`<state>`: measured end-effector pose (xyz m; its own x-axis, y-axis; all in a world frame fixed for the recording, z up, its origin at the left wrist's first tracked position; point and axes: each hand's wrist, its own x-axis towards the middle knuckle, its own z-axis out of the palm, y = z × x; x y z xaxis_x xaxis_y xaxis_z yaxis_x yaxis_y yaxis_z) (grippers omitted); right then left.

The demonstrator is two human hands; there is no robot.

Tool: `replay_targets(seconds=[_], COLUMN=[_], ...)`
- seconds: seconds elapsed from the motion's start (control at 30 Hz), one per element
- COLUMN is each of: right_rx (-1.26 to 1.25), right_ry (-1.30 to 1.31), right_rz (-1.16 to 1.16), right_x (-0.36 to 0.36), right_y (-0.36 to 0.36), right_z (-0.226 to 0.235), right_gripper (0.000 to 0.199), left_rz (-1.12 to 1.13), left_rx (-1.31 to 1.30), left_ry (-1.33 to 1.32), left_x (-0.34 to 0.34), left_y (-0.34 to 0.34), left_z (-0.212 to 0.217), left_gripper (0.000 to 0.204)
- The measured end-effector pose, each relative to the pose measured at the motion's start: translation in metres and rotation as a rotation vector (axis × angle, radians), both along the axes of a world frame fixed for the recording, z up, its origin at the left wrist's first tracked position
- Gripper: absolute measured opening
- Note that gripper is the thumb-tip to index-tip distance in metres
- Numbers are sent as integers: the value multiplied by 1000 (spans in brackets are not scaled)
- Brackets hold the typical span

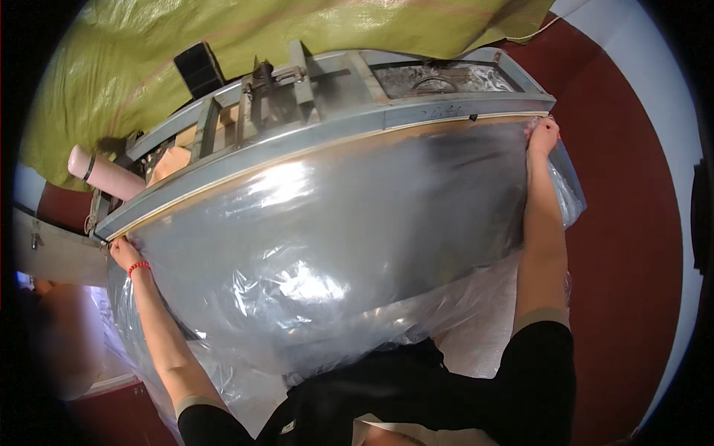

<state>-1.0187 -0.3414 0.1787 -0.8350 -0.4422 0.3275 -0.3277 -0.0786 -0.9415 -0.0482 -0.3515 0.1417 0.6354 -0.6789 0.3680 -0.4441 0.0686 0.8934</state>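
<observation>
A wide sheet of clear plastic film (349,223) stretches across in front of me, shiny and creased toward its near side. At the far left end of its upper edge, my left hand (125,253) has its fingers closed on the film. My right hand (543,137) pinches the film at the upper right corner. Between both hands the edge runs along a pale strip on a long grey metal frame (335,125). The fingertips of both hands are partly hidden. A red bead bracelet (138,267) circles my left wrist.
On the frame lie a pink bottle-like cylinder (104,172) and a dark phone-like slab (198,69). A metal lever fitting (265,78) rises from its middle. Yellow-green woven sheeting (297,26) hangs behind. Dark red floor (625,245) lies to the right.
</observation>
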Motion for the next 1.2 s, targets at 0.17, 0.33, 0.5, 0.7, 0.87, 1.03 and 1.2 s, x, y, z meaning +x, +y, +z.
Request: replay_targets(seconds=[0.17, 0.33, 0.5, 0.7, 0.87, 1.03, 1.2], right_rx=[-64, 89, 517, 187, 62, -247, -242], right_ry=[14, 56, 410, 529, 718, 890, 660], right_rz=[-57, 234, 2, -227, 257, 1206, 1626], right_x=[0, 11, 30, -34, 234, 502, 593], right_y=[0, 10, 77, 138, 103, 107, 114], right_z=[-4, 1, 54, 39, 109, 126, 100], right_gripper=[14, 35, 30, 28, 29, 37, 18], left_rz=[112, -116, -309, -546, -562, -665, -531], left_rx=[-166, -69, 58, -49, -34, -28, -72], left_ry=[223, 300, 64, 128, 104, -48, -260], left_x=[-40, -24, -72, -131, -152, -147, -165], left_y=[-10, 13, 68, 136, 198, 239, 261], left_z=[4, 16, 68, 108, 138, 146, 174], left_gripper=[22, 10, 7, 5, 5, 11, 8])
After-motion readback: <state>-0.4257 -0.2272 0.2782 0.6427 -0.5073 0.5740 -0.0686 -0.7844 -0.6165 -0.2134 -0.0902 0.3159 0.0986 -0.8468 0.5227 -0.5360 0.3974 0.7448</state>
